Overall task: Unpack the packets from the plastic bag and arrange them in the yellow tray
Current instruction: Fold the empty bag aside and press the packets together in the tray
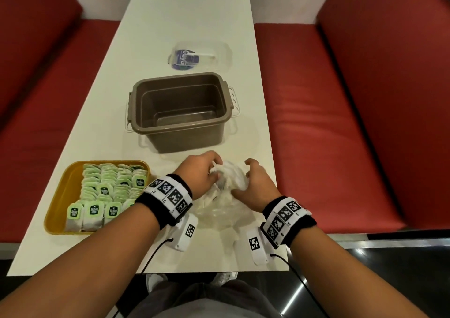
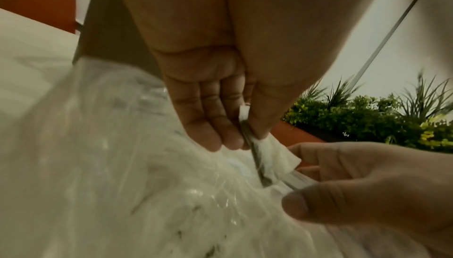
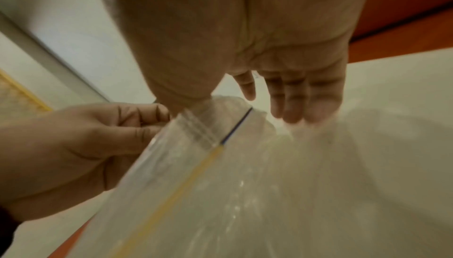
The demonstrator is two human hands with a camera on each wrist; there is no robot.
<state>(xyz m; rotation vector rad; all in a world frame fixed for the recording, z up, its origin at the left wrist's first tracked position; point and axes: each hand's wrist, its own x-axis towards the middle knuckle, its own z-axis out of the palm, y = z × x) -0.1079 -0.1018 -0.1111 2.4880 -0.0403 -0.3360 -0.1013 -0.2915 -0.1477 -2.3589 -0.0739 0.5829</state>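
A clear zip plastic bag (image 1: pixel 224 208) lies crumpled on the white table (image 1: pixel 185 13) near its front edge, between my two hands. My left hand (image 1: pixel 202 171) pinches a white packet (image 2: pixel 274 153) between thumb and fingers at the bag's mouth (image 2: pixel 257 165). My right hand (image 1: pixel 255 183) grips the bag's zip rim (image 3: pixel 203 126) from the other side, thumb on top. The yellow tray (image 1: pixel 60 196) sits to the left of the bag, filled with rows of green-labelled packets (image 1: pixel 109 186). What else is inside the bag is blurred.
A brown plastic tub (image 1: pixel 182 110) stands open just beyond the bag. Behind it lies a clear lid (image 1: pixel 199 54) with a dark label. Red benches (image 1: pixel 328 123) flank the table on both sides.
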